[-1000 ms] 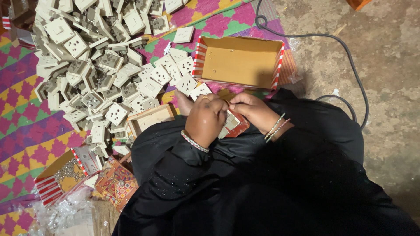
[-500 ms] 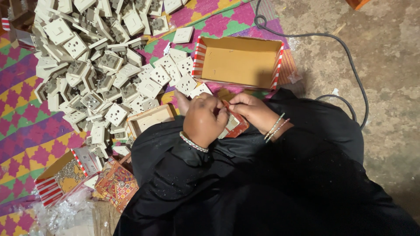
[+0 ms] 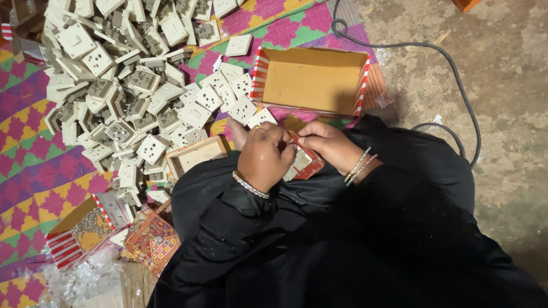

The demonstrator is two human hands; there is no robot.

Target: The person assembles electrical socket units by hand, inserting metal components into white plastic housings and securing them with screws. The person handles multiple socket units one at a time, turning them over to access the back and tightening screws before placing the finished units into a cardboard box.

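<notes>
My left hand [image 3: 264, 156] and my right hand [image 3: 327, 144] meet over my lap, both closed around a small red-and-white striped carton [image 3: 305, 162] with a white part showing inside it. Both wrists wear bangles and both arms are in black sleeves. Just beyond my hands lies a large heap of white electrical sockets [image 3: 125, 85] spread over a colourful patterned mat [image 3: 40, 165]. An open cardboard box [image 3: 311, 80] with red-and-white striped sides stands empty straight ahead of my hands.
A small wooden-coloured tray [image 3: 197, 155] lies left of my left hand. Another striped box [image 3: 77, 231] with small metal parts, a patterned pouch [image 3: 153, 242] and clear plastic bags sit at the lower left. A black cable [image 3: 451, 85] runs over bare concrete floor on the right.
My hands have shifted only slightly on the small carton; the fingers keep working at its top edge. The rest has not moved.
</notes>
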